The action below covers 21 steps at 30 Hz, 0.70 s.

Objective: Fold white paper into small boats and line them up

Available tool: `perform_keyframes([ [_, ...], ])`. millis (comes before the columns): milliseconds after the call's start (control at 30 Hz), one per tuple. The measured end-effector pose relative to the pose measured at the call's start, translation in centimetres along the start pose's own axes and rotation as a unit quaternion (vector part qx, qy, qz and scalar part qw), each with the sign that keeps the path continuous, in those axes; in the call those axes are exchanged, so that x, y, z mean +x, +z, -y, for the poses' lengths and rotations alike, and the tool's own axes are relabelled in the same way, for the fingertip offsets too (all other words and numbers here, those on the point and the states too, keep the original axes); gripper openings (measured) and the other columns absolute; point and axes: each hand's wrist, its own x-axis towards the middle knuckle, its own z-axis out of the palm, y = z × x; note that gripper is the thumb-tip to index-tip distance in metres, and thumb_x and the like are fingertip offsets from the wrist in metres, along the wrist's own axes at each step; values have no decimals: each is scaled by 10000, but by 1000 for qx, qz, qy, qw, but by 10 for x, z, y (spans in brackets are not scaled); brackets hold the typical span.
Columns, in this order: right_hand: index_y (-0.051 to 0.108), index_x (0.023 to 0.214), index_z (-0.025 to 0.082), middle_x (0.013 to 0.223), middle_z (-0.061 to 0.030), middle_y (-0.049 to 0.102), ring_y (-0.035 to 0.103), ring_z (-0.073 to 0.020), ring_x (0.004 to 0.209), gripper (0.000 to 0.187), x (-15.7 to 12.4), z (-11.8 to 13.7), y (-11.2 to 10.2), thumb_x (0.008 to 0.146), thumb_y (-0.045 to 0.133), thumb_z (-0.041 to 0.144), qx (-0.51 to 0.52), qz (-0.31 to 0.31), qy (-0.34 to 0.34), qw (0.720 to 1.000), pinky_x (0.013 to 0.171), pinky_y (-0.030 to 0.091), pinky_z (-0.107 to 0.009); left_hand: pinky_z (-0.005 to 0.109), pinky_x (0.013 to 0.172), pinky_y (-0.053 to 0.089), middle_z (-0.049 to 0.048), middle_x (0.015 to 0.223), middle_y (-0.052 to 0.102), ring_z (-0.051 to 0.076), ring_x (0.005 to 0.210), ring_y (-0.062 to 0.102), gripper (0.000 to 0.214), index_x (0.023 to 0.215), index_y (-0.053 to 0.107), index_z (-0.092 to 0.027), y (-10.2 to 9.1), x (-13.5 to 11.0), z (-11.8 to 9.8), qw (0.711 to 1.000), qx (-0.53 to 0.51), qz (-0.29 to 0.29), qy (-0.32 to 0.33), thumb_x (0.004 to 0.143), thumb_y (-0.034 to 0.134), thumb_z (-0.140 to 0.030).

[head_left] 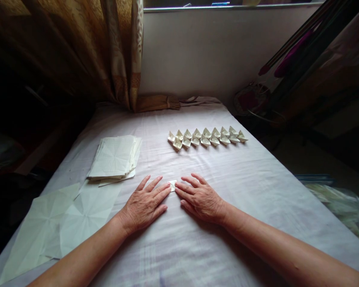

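Observation:
A small folded piece of white paper (pixel 172 186) lies flat on the cloth-covered table (pixel 179 247), between my two hands. My left hand (pixel 146 201) rests palm down with its fingers spread, the fingertips touching the paper's left side. From the other side, my right hand (pixel 201 198) lies flat too, fingers apart, with its fingertips on the paper's right edge. Part of the paper is hidden under the fingertips.
Beyond my hands stand two rows of small folded paper boats (pixel 205 139). At the left is a stack of creased paper squares (pixel 115 157), with loose creased sheets (pixel 85 215) nearer me. A gold curtain (pixel 119 52) hangs at the back left, beside a pale wall (pixel 197 52).

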Motion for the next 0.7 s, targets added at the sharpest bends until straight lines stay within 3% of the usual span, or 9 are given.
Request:
perform_keyframes([
  [267,591,1276,220,1311,-52,618,518,-233,1193,354,6,-1,-3,946,490,297,3,0,-19,1000,1152,225,-460,466,1172,191,26,1367,594,266,1342,435,414,1341,552,-251,-2,-2,-9,999,20,2,-26,961,454,-382],
  [467,588,1243,215,1195,-63,646,542,-223,1108,327,13,-1,-3,937,500,289,-10,0,-27,1000,1147,199,-459,458,1158,236,73,1287,612,255,1249,498,371,1286,599,-244,-1,-3,-13,998,34,-29,-33,950,478,-345],
  [700,571,1239,192,1037,-84,622,538,-233,982,365,27,2,-4,921,513,362,-51,39,-32,997,1112,232,-485,462,1118,279,69,1170,605,242,1142,517,346,1261,611,-258,-1,-4,-15,998,28,-53,-34,945,485,-320],
])
